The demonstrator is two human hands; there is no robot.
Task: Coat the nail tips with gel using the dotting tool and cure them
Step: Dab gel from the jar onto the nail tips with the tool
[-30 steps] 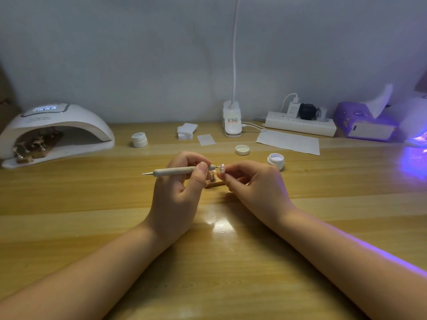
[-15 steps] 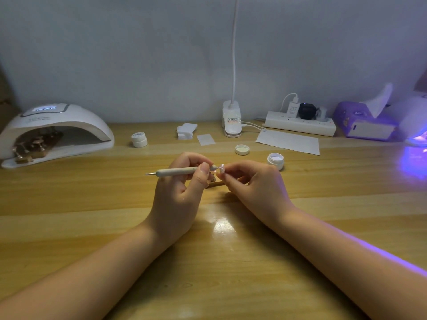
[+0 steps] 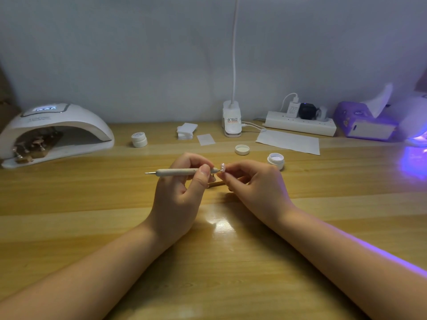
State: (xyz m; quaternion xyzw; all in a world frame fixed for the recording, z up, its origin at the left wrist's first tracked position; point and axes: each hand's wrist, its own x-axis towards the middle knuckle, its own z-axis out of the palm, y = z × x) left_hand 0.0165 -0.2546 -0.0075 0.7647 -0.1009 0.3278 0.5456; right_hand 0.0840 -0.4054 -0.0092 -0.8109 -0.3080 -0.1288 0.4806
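Head view, gel application in hand. The left hand [image 3: 175, 195] grips a cream-handled dotting tool [image 3: 182, 172] between thumb and fingers, shaft level, its right-hand end meeting a pale nail tip [image 3: 223, 167]. The right hand [image 3: 254, 183] pinches the small stand that carries this nail tip; a wooden stick [image 3: 216, 184] shows beneath the fingers (probably the stand's stem, though how it joins cannot be made out). Both hands work just above the wooden table [image 3: 92, 204].

The open gel jar [image 3: 276, 160] stands just right of the right hand, its lid [image 3: 242, 149] lying apart toward the back; a second, closed jar [image 3: 139, 139] sits farther left.

Judged progress: mid-task. The white curing lamp [image 3: 53, 132] at far left, its display lit, already houses several mounted nail tips [image 3: 30, 146], which suggests earlier pieces have been coated and are curing or cured. The present tip is being coated and has yet to go under a lamp. Whether further uncoated tips remain cannot be told. Violet light spills from a second lamp [image 3: 416, 125] at the right edge.
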